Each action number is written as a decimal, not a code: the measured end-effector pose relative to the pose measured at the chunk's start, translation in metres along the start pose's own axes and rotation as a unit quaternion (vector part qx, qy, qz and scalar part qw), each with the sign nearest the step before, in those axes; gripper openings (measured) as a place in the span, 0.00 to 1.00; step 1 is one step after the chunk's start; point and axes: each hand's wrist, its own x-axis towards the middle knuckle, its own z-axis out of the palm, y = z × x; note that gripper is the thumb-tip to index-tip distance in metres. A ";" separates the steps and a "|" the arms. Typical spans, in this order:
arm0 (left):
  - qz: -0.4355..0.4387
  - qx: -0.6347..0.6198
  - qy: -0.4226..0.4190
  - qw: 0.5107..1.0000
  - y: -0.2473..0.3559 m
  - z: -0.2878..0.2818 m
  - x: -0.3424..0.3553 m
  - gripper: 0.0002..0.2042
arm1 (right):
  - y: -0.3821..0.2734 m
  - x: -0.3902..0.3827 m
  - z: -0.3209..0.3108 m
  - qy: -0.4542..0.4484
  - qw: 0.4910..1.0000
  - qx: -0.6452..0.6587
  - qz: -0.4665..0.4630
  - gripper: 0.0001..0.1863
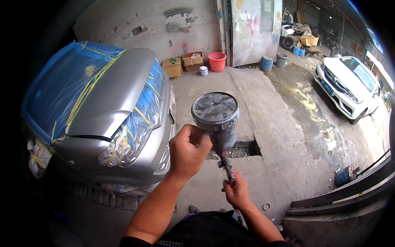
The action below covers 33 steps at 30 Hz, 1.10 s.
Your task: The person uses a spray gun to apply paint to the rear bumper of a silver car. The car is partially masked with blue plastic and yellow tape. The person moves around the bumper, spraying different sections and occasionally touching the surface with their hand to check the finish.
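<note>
In front of me is a paint spray gun [227, 168] with a large, paint-smeared gravity cup [225, 138] on top. A round grey-streaked lid [215, 108] covers the cup, which stands nearly upright. My right hand [238, 191] is wrapped round the gun's handle below. My left hand [190, 149] is closed at the cup's left side, its bent fingers against the wall just under the lid's rim. Its fingertips are partly hidden. To my left stands a silver car [111, 90], with blue plastic film [78, 78] and yellow tape masking its glass and lights.
A rectangular pit [247, 150] opens in the concrete floor beyond the gun. Cardboard boxes [193, 61] and a red bucket [217, 62] stand along the far wall. A white car [349, 86] is parked at the right. Dark rails [341, 197] and a blue drum [345, 176] lie near right.
</note>
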 end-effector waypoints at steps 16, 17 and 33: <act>0.002 -0.007 -0.057 0.998 -0.006 -0.009 0.006 0.05 | -0.012 0.001 -0.003 -0.009 0.997 0.059 0.046 0.23; -0.022 -0.040 -0.059 0.997 -0.006 -0.009 0.005 0.05 | -0.015 0.001 -0.004 -0.015 0.996 0.064 0.056 0.22; -0.007 -0.036 -0.076 0.996 -0.011 -0.015 0.003 0.05 | -0.006 0.001 -0.002 -0.038 0.989 0.106 0.100 0.26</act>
